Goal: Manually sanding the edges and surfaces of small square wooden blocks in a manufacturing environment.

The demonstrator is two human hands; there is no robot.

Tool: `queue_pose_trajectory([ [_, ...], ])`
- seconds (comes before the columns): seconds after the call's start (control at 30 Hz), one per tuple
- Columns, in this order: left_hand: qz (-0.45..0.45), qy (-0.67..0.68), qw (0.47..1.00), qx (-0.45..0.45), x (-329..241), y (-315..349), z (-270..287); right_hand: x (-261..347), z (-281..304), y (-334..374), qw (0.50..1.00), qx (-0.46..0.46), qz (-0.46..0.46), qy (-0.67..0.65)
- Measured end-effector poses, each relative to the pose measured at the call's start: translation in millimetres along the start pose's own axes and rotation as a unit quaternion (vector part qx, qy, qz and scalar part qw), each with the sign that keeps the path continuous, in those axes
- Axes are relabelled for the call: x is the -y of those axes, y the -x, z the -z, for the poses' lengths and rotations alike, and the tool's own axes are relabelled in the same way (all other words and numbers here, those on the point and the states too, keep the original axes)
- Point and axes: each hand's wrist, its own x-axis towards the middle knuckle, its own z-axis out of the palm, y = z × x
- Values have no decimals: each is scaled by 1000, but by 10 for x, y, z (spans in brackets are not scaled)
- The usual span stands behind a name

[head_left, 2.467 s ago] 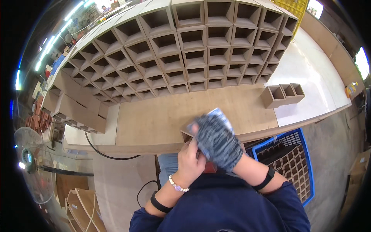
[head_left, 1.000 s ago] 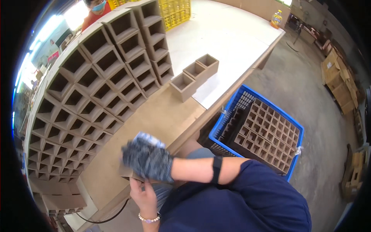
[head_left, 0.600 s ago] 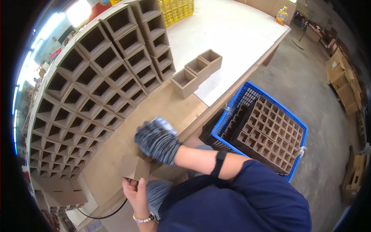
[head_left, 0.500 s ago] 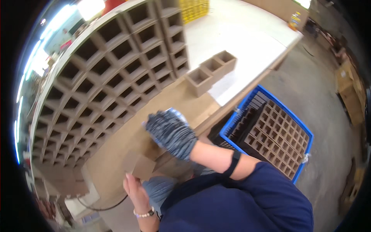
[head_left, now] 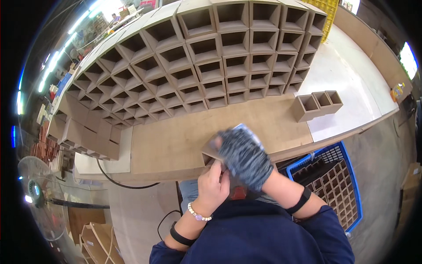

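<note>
My left hand (head_left: 212, 186), bare with a beaded bracelet, grips a small brown open box (head_left: 210, 150) by its near side, at the table's front edge. My right hand (head_left: 246, 157), in a grey-black knitted glove, lies over the box's right side, its fingers curled and partly blurred. A white-and-blue scrap (head_left: 246, 130) sticks out past the glove; its kind I cannot make out. The glove hides much of the box. Beyond the hands stands a high wall of stacked brown boxes (head_left: 200, 70), their open sides toward me.
Three joined-up boxes (head_left: 307, 108) sit to the right on the wooden table (head_left: 176, 136). Below the table edge, at right, stands a blue crate (head_left: 355, 189) filled with box-like compartments. A fan (head_left: 36, 189) is at the left, and a black cable (head_left: 127, 186) hangs off the table.
My hands have come together: the left hand's box now meets the gloved right hand, where before they were apart. The view has turned left.
</note>
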Motion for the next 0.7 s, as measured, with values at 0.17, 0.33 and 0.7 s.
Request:
queue_pose_trajectory([
  [0.17,-12,-29,999,11,13,-30,11,-352,-195,126,994,-91,-47,45],
  [0.33,-57,-14,998,-15,83,3,17,155,-23,65,998,14,17,-61],
  [0.7,-49,-9,999,1,76,31,36,78,-58,56,997,-30,34,-56],
])
